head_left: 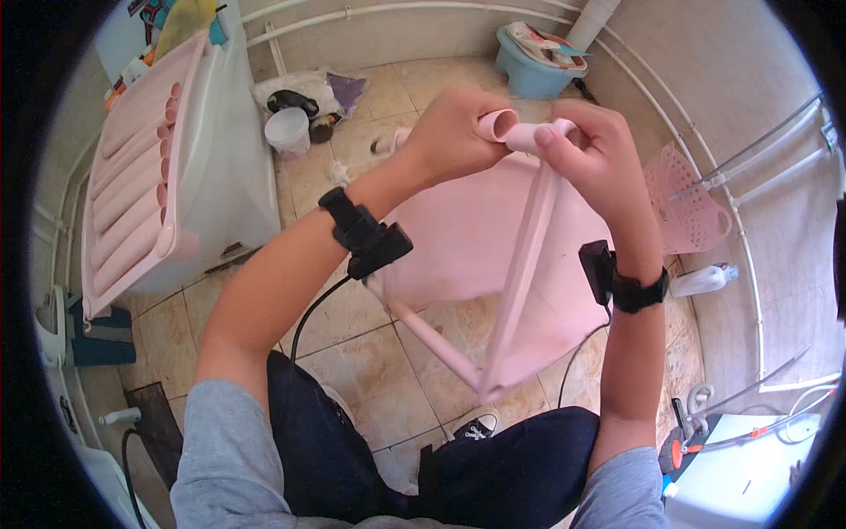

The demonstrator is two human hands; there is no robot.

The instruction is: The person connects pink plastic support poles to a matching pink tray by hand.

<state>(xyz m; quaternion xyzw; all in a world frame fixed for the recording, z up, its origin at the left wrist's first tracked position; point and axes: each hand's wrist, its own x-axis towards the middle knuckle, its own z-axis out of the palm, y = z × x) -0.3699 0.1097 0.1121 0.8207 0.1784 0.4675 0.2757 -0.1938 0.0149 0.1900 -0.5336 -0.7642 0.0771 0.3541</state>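
Note:
My left hand point(460, 132) is closed around a pink tube point(497, 125), its hollow end facing my right hand. In my right hand point(601, 159) is a paler pink tube connector point(527, 138), pinched between thumb and fingers. The tube end and the connector are very close; I cannot tell whether they touch. Below my hands stands a frame of pink tubes point(520, 264), one bar rising up to my right hand. Smooth pink panels point(454, 225) lie beneath and behind that bar. Both wrists wear black straps with small devices and cables.
At left, a pink ridged tray point(104, 251) with several pink tubes tops a white cabinet-like unit point(242, 167). On the tiled floor are a white bucket point(287, 132), a blue tub point(529, 78), a pink basket point(687, 198) and a white bottle point(702, 280). Pipes line the walls.

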